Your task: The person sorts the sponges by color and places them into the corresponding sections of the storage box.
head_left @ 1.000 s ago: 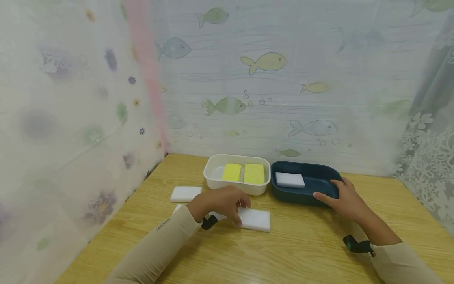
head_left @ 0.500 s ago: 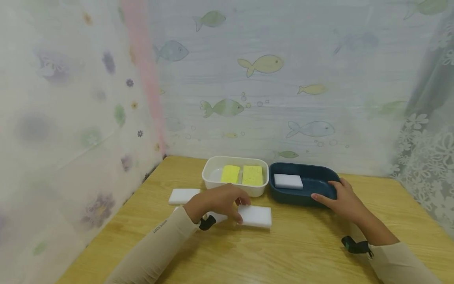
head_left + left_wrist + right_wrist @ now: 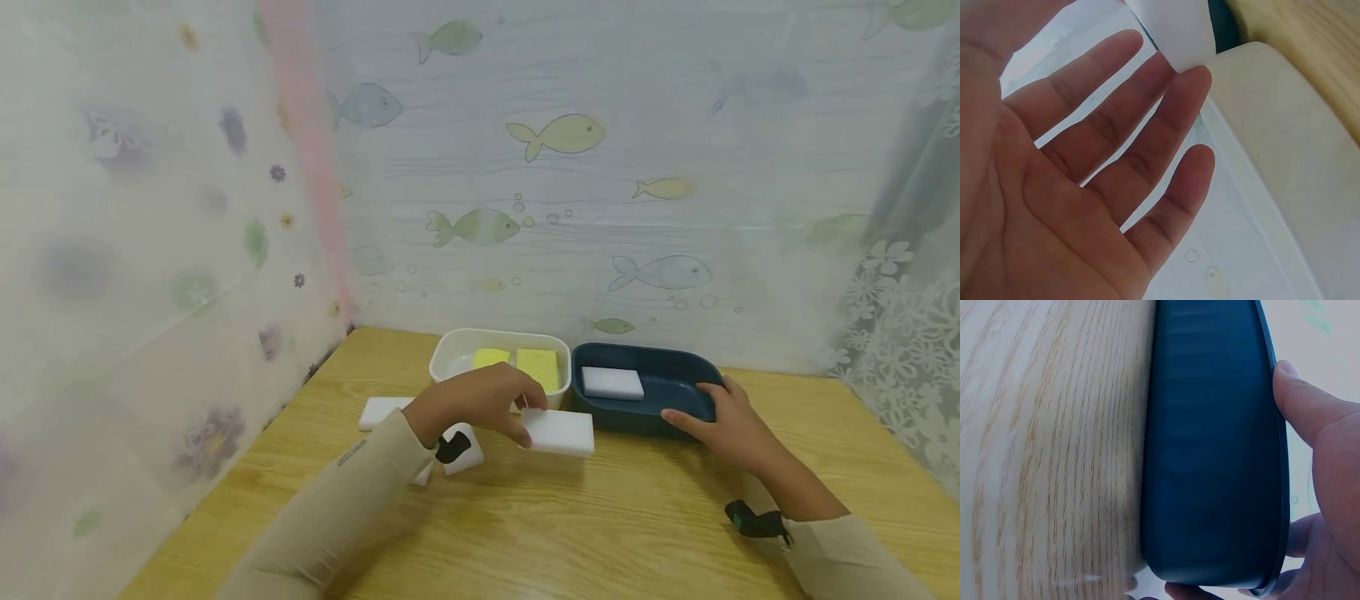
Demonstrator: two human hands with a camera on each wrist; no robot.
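My left hand (image 3: 483,400) pinches a white sponge block (image 3: 557,431) by its left end, above the table in front of the two tubs. In the left wrist view, the sponge block (image 3: 1182,31) shows beyond my spread fingertips. My right hand (image 3: 738,425) grips the right end of a dark blue tub (image 3: 637,420), thumb on its front rim. The right wrist view shows other fingers wrapping the end of the blue tub (image 3: 1216,456). Inside that tub, at its left, lies another white sponge block (image 3: 612,383).
A white tub (image 3: 450,363) stands left of the blue one, with two yellow sponges (image 3: 537,367) in it. Several white blocks lie on the wooden table (image 3: 600,533) near my left wrist, including one at the left (image 3: 381,412). A fish-printed curtain (image 3: 480,167) hangs behind.
My left hand has lifted the white sponge block off the table and carried it a little right and towards the tubs. The right hand stays on the blue tub.
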